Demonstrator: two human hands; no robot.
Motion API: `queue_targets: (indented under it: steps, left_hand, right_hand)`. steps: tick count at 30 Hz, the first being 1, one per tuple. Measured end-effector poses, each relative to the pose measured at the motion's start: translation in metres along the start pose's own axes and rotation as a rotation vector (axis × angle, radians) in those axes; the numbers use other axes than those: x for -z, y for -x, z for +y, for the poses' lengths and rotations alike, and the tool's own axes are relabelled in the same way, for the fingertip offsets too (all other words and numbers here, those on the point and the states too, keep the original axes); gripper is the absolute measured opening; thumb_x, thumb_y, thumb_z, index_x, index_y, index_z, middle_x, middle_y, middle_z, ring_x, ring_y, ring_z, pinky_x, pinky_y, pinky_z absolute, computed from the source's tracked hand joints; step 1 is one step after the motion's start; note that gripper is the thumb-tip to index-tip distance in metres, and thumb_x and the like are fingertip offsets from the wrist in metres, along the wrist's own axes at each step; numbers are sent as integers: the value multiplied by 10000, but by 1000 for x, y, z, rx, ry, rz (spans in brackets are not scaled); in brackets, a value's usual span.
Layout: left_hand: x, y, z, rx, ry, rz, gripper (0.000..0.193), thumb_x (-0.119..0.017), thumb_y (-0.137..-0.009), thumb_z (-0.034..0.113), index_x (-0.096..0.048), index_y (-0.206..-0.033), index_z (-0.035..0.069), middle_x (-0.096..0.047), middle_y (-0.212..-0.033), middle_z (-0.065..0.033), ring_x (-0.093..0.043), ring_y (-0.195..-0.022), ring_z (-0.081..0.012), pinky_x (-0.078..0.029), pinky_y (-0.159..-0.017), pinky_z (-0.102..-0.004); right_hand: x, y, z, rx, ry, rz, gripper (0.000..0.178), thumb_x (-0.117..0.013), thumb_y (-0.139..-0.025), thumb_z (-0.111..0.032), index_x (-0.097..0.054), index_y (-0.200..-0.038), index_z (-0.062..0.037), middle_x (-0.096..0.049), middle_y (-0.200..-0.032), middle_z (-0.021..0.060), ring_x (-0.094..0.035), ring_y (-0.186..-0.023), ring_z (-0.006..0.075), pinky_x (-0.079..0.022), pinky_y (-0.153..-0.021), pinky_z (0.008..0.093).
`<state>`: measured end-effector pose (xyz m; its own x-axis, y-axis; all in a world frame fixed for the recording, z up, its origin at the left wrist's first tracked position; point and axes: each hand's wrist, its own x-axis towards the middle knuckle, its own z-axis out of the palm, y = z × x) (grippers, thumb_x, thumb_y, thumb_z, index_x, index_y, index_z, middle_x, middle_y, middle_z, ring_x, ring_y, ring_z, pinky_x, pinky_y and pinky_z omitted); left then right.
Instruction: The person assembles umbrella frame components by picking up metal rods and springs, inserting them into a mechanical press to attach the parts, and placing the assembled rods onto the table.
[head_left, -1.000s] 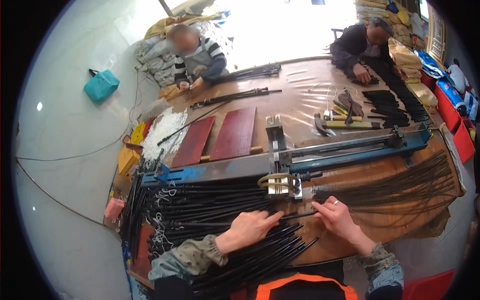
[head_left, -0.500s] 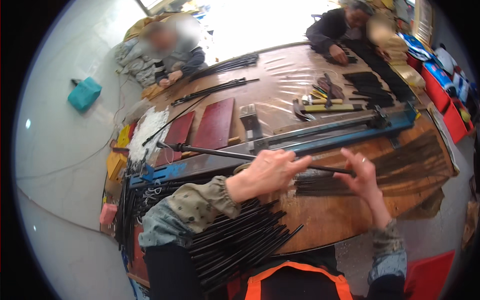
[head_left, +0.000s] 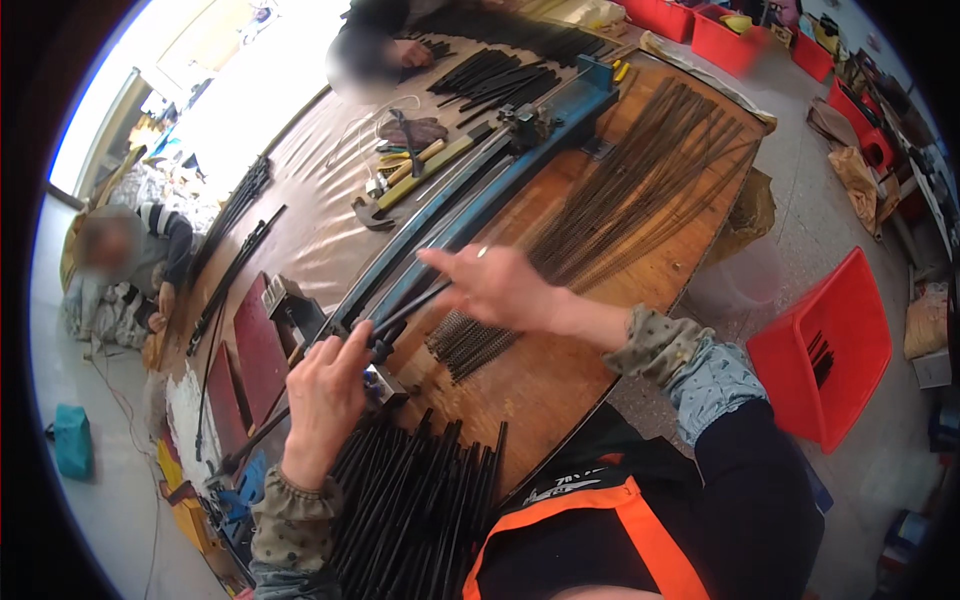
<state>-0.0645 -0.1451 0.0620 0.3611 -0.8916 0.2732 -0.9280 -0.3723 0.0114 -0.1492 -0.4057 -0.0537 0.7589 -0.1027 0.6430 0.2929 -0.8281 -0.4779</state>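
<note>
Two Hands on One Long Black Rod

A long black rod point(head_left: 412, 307) slants up to the right, over the near end of the blue rail point(head_left: 570, 125) on the table point(head_left: 530, 400). The left hand point(head_left: 325, 395) has a narrow grip, with its fingers curled around the rod. The lower part of the rod seems to poke out past that hand. The right hand point(head_left: 505, 285) looks like it pinches the top end, and one finger sticks out straight. Its grip is narrow too, but that spot is a bit blurry.

Just below the left hand is a big pile of black rods point(head_left: 415, 500). Under and beside the right hand lie lots of thin brown wires point(head_left: 640, 180) with curly ends point(head_left: 470, 345). A hammer point(head_left: 372, 213) lies across the rail from them.

I think the step in hand is holding and lining up this one rod. The next move seems to call for both hands to stay steady, so the rod keeps straight and does not bump the rail.
</note>
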Motion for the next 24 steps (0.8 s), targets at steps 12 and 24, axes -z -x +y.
queue_targets:
  steps: [12,24]
  left_hand:
    - [31,75,-31,121,-164,122,407,-615,-786,-7,-645,-1180,91,-544,-771,-87,-581,-713,-280,-493,-606,-403]
    - [84,153,-90,502,-143,401,141,-606,-936,77,-612,-1071,39,-620,-845,-166,-633,-768,-375,-490,-644,-441]
  right_hand:
    - [1,-23,-22,149,-229,-99,331,-692,-869,-84,-687,-1198,-46,-556,-688,91,-549,-598,218,-451,-579,329]
    - [-64,-38,18,112,-217,-55,187,-600,-959,-91,-680,-1114,-24,-673,-849,63,-594,-709,143,-453,-625,288]
